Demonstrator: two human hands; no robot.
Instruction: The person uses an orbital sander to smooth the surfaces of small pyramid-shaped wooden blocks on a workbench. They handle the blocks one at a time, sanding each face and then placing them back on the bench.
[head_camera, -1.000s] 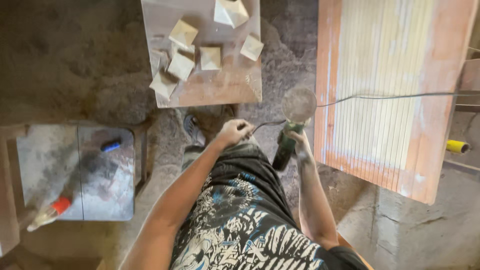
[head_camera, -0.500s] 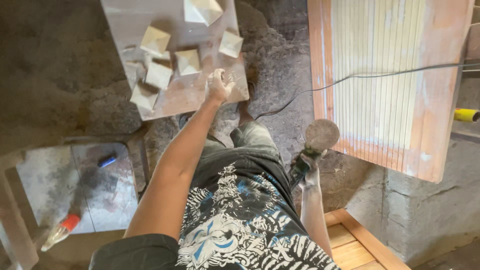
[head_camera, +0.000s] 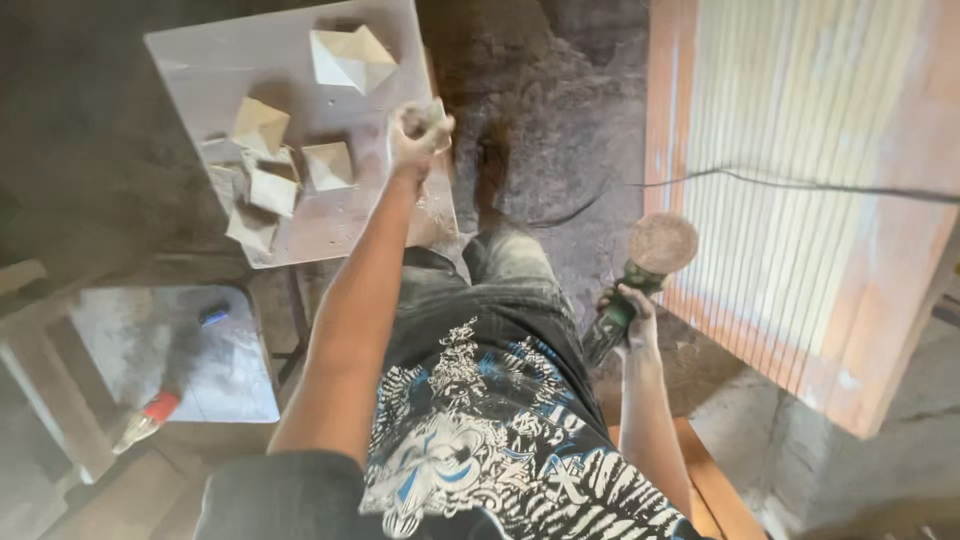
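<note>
My left hand (head_camera: 415, 130) is stretched out over a dusty board (head_camera: 240, 65) and is closed around a small pale wooden pyramid block (head_camera: 438, 110) at the board's right edge. Several more pyramid blocks (head_camera: 350, 55) lie scattered on the board. Down by my right hip, my right hand (head_camera: 632, 310) grips the green body of an angle grinder (head_camera: 612, 325). Its round sanding disc (head_camera: 662, 242) points up and away from me, close to the slatted panel.
A large slatted wooden panel (head_camera: 800, 150) with an orange frame leans at the right, and the grinder's cable (head_camera: 800, 186) runs across it. At lower left, a grey stool top (head_camera: 190, 370) carries a blue object (head_camera: 212, 316) and a red-capped bottle (head_camera: 148, 418). The floor is dusty.
My left hand has left the cable near my waist, reached out to the board and closed on a pyramid block. My right hand lowered the grinder to my right side.
</note>
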